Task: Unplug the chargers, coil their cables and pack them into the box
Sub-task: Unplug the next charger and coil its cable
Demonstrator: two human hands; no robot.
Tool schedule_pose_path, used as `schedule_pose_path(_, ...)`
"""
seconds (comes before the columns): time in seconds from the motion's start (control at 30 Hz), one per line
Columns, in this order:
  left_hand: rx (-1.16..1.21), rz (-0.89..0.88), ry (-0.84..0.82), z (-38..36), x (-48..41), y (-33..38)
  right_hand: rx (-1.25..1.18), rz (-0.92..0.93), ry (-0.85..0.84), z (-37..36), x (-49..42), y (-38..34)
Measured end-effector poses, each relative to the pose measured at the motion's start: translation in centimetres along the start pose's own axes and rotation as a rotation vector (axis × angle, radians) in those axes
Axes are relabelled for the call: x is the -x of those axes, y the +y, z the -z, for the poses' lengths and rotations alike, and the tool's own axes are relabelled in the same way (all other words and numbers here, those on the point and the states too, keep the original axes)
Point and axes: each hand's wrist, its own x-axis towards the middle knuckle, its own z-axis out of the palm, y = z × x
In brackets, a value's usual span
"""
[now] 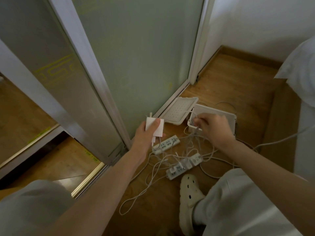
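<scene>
A person's left hand (150, 132) grips a white charger (156, 126) just left of the open box (228, 120), while the right hand (214, 129) pinches a cable (199, 129) at the box's rim. Tangled cables (170, 157) on the near side of the box could snag and drag a power strip (185, 165) across the wooden floor (230, 79), by a frosted sliding door (144, 57).

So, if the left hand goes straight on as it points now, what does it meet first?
Probably the frosted glass door: the left hand, gripping a white charger, aims at it. The box lid lies just right of that line. Depth is unclear.
</scene>
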Motion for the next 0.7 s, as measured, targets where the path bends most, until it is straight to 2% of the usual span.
schedule_pose_path(0.17,0.281,0.071,-0.127,-0.2,0.0,1.0,-0.077,0.055,-0.139,-1.2,0.6,-0.9)
schedule_pose_path(0.37,-0.014,-0.06,-0.152,-1.7,0.1,2.4,-0.177,0.094,-0.308,-2.7,0.9,-1.2)
schedule_pose_path(0.43,-0.006,-0.063,-0.148,-2.0,0.3,2.7,-0.156,0.105,-0.372,-3.7,1.0,-1.3)
schedule_pose_path(0.57,0.278,-0.016,-0.209,-2.2,1.0,2.8,-0.16,0.129,-0.467,-6.2,1.9,-2.4)
schedule_pose_path(0.7,0.655,0.055,-0.082,-1.0,1.1,2.9,-0.245,0.082,-0.505,-7.9,3.3,-1.8)
